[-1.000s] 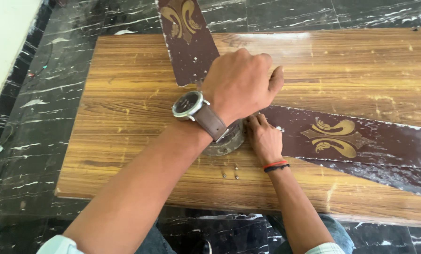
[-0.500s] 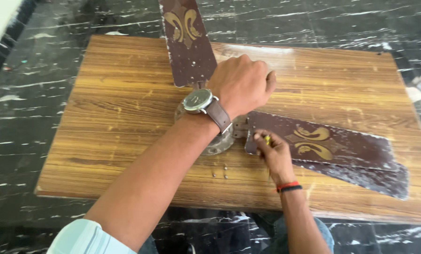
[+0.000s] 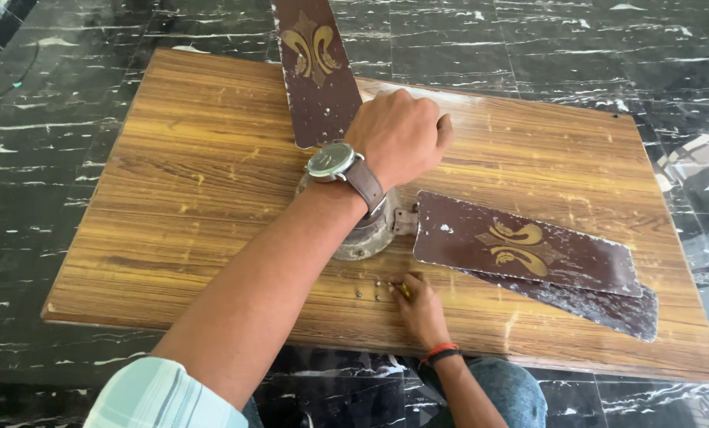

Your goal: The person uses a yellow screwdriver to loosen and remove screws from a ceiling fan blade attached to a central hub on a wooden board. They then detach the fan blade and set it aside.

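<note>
Ceiling fan motor held down on a wooden board while small screws are handled beside it.

The left hand (image 3: 402, 139) lies curled over the grey metal fan motor (image 3: 362, 234), which sits near the middle of the wooden board (image 3: 172, 198); its fingers are bent over the top, and how tightly they grip cannot be told. The motor's housing looks worn and dull. Two brown fan blades with gold ornaments (paint chipped along the edges) show clearly: the upper blade (image 3: 316, 71) points away, the right blade (image 3: 529, 250) reaches toward the board's right end, with another blade edge beneath it. The right hand (image 3: 422, 309) rests on the board just in front of the motor, fingertips narrowed on a small yellowish piece beside a few loose screws (image 3: 374, 289). The board lies on a black marbled floor (image 3: 45, 143).
</note>
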